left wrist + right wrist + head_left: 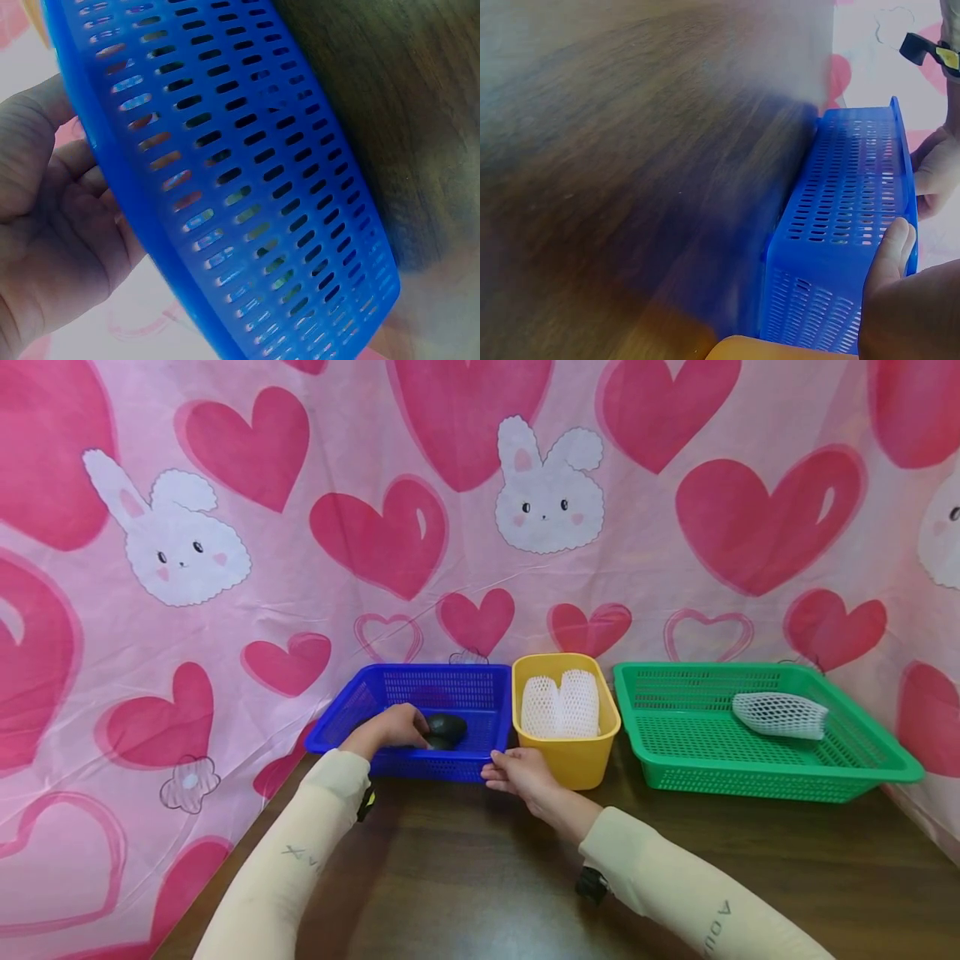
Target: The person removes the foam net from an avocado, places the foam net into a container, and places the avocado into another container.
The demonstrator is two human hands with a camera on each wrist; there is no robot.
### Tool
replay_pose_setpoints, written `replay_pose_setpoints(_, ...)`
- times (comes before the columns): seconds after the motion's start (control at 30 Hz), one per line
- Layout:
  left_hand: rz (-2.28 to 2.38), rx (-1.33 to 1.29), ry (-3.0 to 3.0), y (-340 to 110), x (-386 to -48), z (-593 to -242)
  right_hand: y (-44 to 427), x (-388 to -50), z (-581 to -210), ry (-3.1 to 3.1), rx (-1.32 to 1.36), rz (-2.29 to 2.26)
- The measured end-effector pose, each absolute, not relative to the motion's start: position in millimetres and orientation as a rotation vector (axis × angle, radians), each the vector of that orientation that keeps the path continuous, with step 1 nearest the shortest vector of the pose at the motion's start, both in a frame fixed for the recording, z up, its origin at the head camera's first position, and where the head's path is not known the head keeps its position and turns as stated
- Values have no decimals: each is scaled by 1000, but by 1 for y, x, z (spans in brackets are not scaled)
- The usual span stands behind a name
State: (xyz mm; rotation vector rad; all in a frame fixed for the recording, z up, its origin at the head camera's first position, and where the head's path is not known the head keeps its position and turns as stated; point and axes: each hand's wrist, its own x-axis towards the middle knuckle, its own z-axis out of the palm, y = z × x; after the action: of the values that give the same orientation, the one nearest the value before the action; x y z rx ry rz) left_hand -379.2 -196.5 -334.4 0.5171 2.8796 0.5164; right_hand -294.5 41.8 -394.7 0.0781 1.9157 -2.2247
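Note:
Inside the blue basket (pixel 435 768), dark avocados (pixel 447 727) lie toward the middle. My left hand (pixel 393 727) reaches over the front rim with its fingers bent down at the left side of the avocados. In the left wrist view the basket wall (pixel 247 150) partly covers the fingers of that left hand (pixel 67 217), so their grip on a fruit cannot be made out. At the basket's front right corner my right hand (pixel 525 774) holds the rim. The right wrist view shows fingers of the right hand (pixel 900 300) against the outside of that corner.
A yellow bin (pixel 570 768) with white foam net sleeves (pixel 561 706) stands right of the blue basket. Farther right is a green basket (pixel 675 735) holding a netted item (pixel 780 714). All stand on a brown wooden table (pixel 465 868) before a heart-patterned cloth (pixel 375 535).

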Motion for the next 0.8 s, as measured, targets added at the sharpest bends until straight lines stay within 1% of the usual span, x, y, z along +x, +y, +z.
replay_pose_setpoints(0.2,611,493,2919,-204,-378,-331,49,-288,-394,1950,39,-2188)
replay_pose_setpoints(0.47,726,534,3000,-205,-373,-328,71,-276,-385,2009,-27,-2159)
replay_pose_setpoints(0.7,928,547,3028,-193,-366,-323,100,-268,-366,2079,-106,-2103)
replay_pose_setpoints(0.8,1086,551,2986,-186,-362,-322,115,-267,-355,2132,-119,-2052)
